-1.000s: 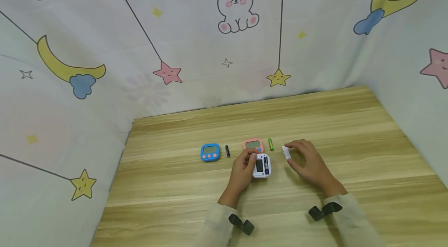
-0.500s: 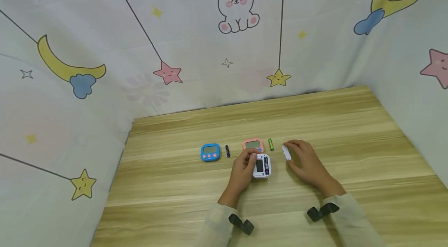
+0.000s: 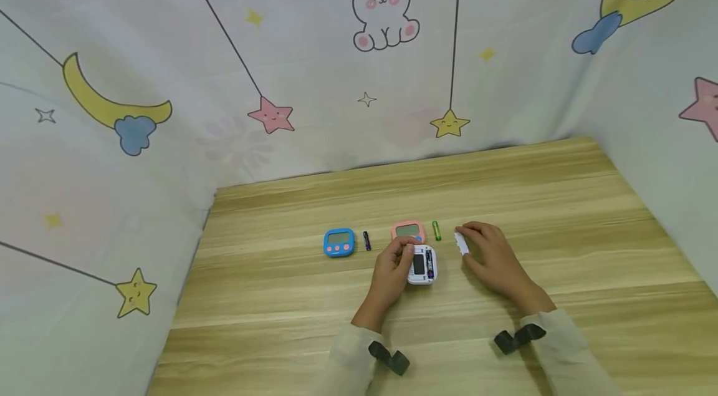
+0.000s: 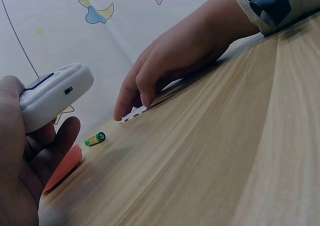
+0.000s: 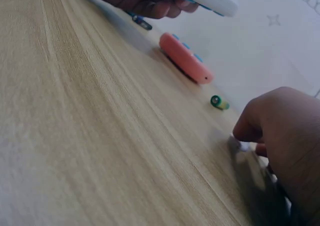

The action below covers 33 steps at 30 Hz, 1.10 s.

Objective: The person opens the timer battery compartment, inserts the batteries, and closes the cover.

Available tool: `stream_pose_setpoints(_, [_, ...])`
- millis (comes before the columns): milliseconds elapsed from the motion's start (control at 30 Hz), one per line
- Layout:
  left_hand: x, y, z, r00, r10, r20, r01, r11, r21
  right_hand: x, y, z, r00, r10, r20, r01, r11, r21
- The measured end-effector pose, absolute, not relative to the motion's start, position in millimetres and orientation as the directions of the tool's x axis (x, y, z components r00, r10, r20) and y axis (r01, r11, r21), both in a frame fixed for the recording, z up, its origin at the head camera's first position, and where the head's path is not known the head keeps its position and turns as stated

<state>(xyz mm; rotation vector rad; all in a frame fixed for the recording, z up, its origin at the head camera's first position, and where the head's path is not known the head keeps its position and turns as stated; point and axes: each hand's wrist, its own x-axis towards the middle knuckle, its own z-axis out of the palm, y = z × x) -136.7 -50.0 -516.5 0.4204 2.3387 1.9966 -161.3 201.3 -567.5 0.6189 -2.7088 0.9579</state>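
Note:
My left hand [image 3: 389, 271] grips a white digital timer [image 3: 418, 265] by its left side, raised above the table. Its back faces up, and a dark battery [image 3: 430, 264] lies in the uncovered slot. To the right, my right hand [image 3: 496, 259] pinches a small white battery cover [image 3: 462, 243] by its ends, between thumb and fingers. In the left wrist view, that cover [image 4: 134, 114] is down at the table surface. A pink timer [image 3: 407, 231] is partly hidden behind my left hand, with a green battery [image 3: 436, 231] beside it.
A blue timer [image 3: 339, 242] lies face up at the left of the row, with a black battery [image 3: 367, 241] to its right. The wooden table [image 3: 269, 321] meets a patterned white cloth wall [image 3: 314, 72] at the back and sides.
The head view has shifted slightly. Both hands keep their holds on the timer and the cover, with barely any movement.

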Motion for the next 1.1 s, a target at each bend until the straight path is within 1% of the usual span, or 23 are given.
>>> stream_pose_setpoints(300, [-137.2,-50.2,-518.8,-0.962,0.234,0.141,0.172,0.121,0.978,-161.2,201.0,-567.4,-0.902,-0.311,0.301,-0.431,0.707,-0.561])
stream_pose_setpoints(633, [-138.1,-50.8,-516.9,-0.957,0.242,0.16,0.198,0.139,0.97,-162.6,200.3,-565.0,-0.9,-0.299,0.316,-0.432,0.698,-0.571])
stream_pose_setpoints(1100, [-138.7,-50.4,-518.9,-0.955,0.248,0.165,0.202,0.134,0.97,-162.9,201.0,-567.0,-0.899,-0.262,0.35,-0.433,0.648,-0.627])
